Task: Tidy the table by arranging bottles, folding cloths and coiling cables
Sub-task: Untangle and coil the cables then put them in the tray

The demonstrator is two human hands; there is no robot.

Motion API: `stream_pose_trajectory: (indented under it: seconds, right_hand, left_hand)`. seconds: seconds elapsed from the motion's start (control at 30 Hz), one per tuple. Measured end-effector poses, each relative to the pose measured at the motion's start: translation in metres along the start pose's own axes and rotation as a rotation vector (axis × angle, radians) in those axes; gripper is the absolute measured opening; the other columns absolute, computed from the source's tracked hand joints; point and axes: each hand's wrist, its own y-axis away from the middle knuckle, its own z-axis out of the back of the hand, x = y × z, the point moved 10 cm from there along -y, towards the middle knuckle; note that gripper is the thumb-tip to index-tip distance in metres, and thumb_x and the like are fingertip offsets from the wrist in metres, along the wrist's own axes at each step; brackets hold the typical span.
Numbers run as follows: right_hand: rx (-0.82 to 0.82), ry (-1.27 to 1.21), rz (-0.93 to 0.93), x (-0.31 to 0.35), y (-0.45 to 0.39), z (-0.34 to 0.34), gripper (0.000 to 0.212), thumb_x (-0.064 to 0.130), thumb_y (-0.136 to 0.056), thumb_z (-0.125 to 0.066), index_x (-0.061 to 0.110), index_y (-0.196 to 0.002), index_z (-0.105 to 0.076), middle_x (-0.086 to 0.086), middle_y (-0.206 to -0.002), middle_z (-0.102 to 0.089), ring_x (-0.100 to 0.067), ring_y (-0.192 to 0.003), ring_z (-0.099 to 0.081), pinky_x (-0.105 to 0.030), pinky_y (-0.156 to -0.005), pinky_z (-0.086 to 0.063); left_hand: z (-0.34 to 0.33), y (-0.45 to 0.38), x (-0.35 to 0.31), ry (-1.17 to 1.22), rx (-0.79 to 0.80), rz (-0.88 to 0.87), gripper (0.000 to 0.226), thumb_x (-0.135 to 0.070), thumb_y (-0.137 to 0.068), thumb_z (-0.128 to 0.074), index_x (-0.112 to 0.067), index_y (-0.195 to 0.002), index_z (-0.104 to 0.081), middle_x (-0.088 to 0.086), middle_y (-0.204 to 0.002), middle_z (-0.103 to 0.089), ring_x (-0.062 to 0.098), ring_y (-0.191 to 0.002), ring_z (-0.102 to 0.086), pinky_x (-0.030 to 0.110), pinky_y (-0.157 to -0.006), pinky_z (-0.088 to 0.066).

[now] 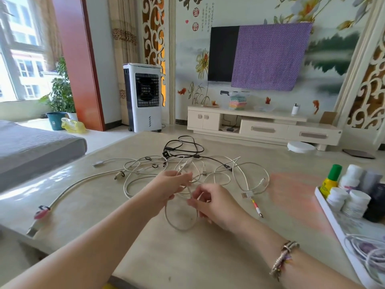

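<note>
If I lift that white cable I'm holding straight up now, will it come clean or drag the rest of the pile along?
Probably drags. The white cable hangs in a limp loop between the left hand and right hand, so it is floppy. It runs into the tangled cable pile, where strands cross, so neighbours likely lift too. It looks light; snagging is the main risk.

Tangled white cables [239, 174] and black cable [187, 148] sprawl loose.

A white air cooler [143, 97] is standing beyond the tabletop's [187, 257] far edge, and a purple cloth [268, 57] is hanging over the television [223, 53].
</note>
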Motion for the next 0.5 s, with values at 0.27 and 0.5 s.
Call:
stream_pose_trajectory:
  seconds: [0.27,0.5]
  right_hand:
    - [-0.415,0.074,0.073,0.001,-0.008,0.054,0.016,0.018,-0.089,-0.061,0.023,-0.103,-0.060,0.005,-0.099,-0.060,-0.008,-0.076,-0.057,-0.025,-0.072,-0.049]
    - [-0.388,0.564,0.155,0.004,-0.010,0.055,0.009,0.022,-0.092,-0.057,0.022,-0.088,-0.065,0.010,-0.075,-0.062,-0.018,-0.086,-0.056,-0.037,-0.085,-0.042]
  left_hand:
    - [0.003,0.006,-0.020,0.164,0.213,-0.058,0.024,-0.018,-0.103,-0.041,-0.010,-0.096,-0.062,-0.005,-0.054,-0.046,0.015,-0.061,-0.066,0.027,-0.075,-0.055]
    - [0.020,-0.002,-0.022,0.311,0.176,-0.074,0.024,-0.023,-0.101,-0.045,-0.012,-0.093,-0.065,-0.006,-0.059,-0.032,0.007,-0.047,-0.038,0.036,-0.073,-0.059]
